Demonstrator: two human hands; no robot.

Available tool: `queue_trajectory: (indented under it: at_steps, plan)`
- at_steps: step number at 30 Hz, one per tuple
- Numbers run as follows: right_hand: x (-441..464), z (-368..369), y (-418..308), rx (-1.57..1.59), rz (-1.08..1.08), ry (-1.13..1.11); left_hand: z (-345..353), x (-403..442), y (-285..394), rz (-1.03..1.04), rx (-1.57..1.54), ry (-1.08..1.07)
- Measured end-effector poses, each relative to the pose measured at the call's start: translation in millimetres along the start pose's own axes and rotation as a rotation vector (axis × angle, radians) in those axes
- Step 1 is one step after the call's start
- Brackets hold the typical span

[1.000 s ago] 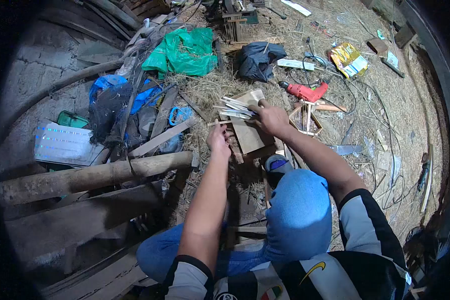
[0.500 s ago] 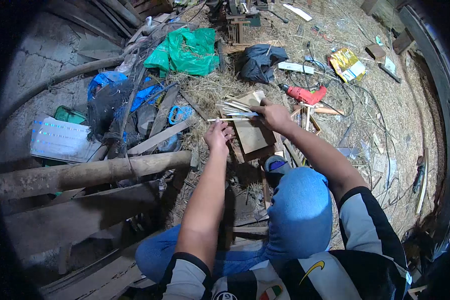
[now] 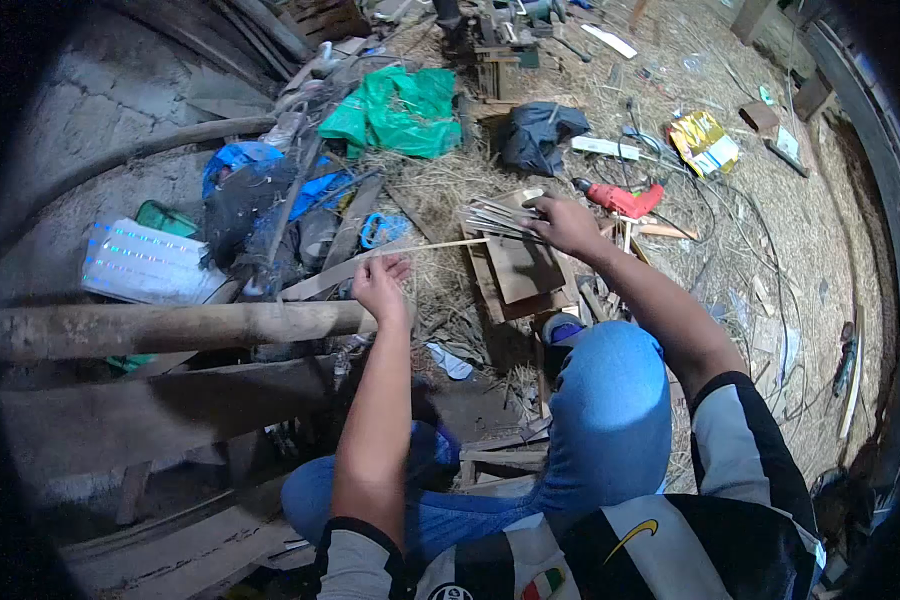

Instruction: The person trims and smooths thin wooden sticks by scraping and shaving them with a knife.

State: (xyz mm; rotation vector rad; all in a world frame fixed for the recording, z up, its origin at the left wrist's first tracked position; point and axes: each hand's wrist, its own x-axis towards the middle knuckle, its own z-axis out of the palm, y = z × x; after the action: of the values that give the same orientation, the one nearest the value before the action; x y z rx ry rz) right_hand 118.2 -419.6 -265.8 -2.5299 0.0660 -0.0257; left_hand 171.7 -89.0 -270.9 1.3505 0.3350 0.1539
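My left hand [image 3: 381, 287] is closed on one end of a thin wooden strip [image 3: 440, 246], which points right with its far tip at the boards. In my right hand [image 3: 568, 225] is a fanned bundle of thin strips [image 3: 496, 217], their free ends spreading left. Directly under the bundle lies a flat wooden board [image 3: 530, 278] on more wood. Part of the strips' length is covered by my right fingers.
A red power drill [image 3: 622, 198] with a cord rests right of the boards. Green plastic [image 3: 400, 112] and a black bag [image 3: 542, 135] lie farther back. A thick bamboo pole [image 3: 190, 330] runs along the left. Straw and wood scraps cover the ground.
My left hand has moved left and a little down, drawing the single strip away from the bundle. My right hand stays near the board, still holding the other strips.
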Motion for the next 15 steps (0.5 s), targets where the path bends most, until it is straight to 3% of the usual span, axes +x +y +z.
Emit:
queue_trajectory:
  at_steps: [5, 7, 9, 11, 15]
  plan:
    - [19.1, -53.5, -78.6, 0.131, -0.037, -0.103, 0.3, -5.0, 85.1, 0.082, 0.006, -0.075]
    - [14.6, -74.0, -126.7, 0.394, -0.174, -0.078, 2.9, -14.4, 125.0, 0.132, -0.005, -0.148]
    - [3.9, -96.6, -178.1, 0.484, -0.192, -0.210, -1.5, -21.3, 160.7, 0.191, -0.033, -0.170]
    - [-3.3, -92.7, -210.4, 0.527, -0.361, -0.165, -6.1, -35.9, 198.5, 0.283, 0.013, -0.198]
    - [-26.2, -97.2, -273.3, 0.520, -0.376, -0.163, -31.2, -57.4, 250.7, 0.361, -0.053, -0.172]
